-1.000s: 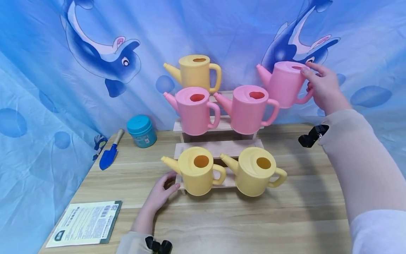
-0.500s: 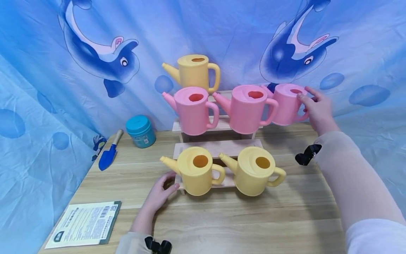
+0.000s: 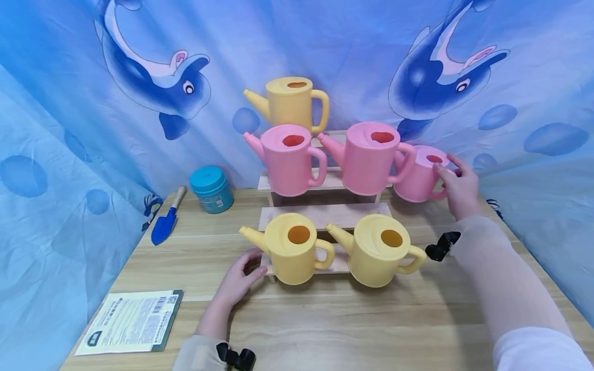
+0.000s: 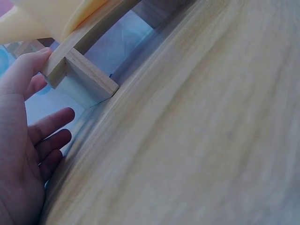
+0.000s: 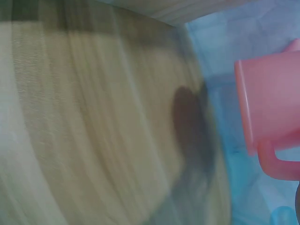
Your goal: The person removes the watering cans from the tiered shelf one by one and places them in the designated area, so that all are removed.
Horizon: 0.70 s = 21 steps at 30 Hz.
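My right hand (image 3: 461,188) holds a pink watering can (image 3: 416,178) by the top and handle side, right of the stepped wooden stand (image 3: 325,216). In the right wrist view this pink can (image 5: 272,98) hangs clear of the tabletop; a shadow lies below. My left hand (image 3: 237,278) grips the left end of the stand's lowest step, thumb on the board (image 4: 61,61), the lower fingers loose. Two yellow watering cans (image 3: 293,252) stand on that step. Two more pink cans (image 3: 290,162) sit higher up, and a yellow can (image 3: 292,103) stands on top.
A blue-green tub (image 3: 212,189) and a small blue trowel (image 3: 164,225) lie at the back left of the wooden table (image 3: 325,330). A printed packet (image 3: 132,322) is at the front left. A blue dolphin curtain (image 3: 343,51) hangs close behind the stand.
My right hand has lowered the pink watering can from beside the top step to beside and partly behind the right pink can. My left hand stays on the stand.
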Tool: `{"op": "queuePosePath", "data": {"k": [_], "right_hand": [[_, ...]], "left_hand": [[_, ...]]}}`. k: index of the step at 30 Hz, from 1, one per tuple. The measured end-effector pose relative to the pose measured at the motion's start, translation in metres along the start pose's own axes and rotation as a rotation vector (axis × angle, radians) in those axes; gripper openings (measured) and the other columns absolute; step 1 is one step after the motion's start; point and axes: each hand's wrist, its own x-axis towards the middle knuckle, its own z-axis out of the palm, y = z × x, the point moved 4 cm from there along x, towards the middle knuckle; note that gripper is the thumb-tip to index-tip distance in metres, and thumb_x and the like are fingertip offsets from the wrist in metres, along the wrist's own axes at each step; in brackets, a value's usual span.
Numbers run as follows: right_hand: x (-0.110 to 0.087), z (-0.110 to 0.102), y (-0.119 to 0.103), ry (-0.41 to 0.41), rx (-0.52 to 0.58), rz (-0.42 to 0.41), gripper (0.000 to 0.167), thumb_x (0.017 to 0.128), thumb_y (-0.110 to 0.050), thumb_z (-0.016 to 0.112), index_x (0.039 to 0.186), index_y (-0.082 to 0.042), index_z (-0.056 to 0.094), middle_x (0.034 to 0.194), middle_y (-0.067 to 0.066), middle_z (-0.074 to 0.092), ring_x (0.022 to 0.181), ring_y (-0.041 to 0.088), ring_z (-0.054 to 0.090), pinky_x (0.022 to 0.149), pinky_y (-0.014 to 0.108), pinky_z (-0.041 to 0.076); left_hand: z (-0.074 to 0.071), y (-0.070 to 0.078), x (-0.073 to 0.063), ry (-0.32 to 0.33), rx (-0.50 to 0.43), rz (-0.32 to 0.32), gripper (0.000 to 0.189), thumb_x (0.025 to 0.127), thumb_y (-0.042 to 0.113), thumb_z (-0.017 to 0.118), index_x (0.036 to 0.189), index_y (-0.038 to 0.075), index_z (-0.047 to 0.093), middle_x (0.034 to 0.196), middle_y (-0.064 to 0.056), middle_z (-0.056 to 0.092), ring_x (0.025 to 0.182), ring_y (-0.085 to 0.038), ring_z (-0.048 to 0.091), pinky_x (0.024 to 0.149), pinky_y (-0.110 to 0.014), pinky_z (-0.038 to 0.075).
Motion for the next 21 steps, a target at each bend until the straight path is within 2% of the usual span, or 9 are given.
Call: {"op": "queuePosePath", "data": {"k": [5,13,21], "right_hand": [[-0.004,0.005,0.015,0.022,-0.023,0.038,0.076,0.08,-0.062,0.057,0.146,-0.035,0.031,0.102,0.0,0.04,0.096,0.02,0.044,0.066,0.017,0.05],[-0.003,0.013,0.035,0.057,0.002,0.082,0.074,0.08,-0.06,0.06,0.145,-0.037,0.032,0.095,0.0,0.039,0.082,0.019,0.045,0.062,0.021,0.05],[-0.007,0.024,0.042,0.086,0.036,0.091,0.072,0.081,-0.055,0.063,0.144,-0.034,0.036,0.093,-0.001,0.036,0.079,0.015,0.042,0.063,0.024,0.051]], "left_hand": [[0.001,0.0,0.001,-0.002,-0.001,0.004,0.053,0.087,0.026,0.067,0.133,0.007,0.049,0.127,-0.013,0.055,0.118,-0.029,0.049,0.101,-0.049,0.036],[0.003,0.001,0.002,0.011,0.011,0.005,0.052,0.087,0.025,0.066,0.133,0.007,0.049,0.127,-0.013,0.055,0.118,-0.03,0.049,0.1,-0.05,0.036],[0.002,-0.003,0.002,0.004,0.015,-0.007,0.052,0.088,0.028,0.066,0.134,0.011,0.049,0.129,-0.012,0.054,0.12,-0.029,0.048,0.102,-0.05,0.033]]}}
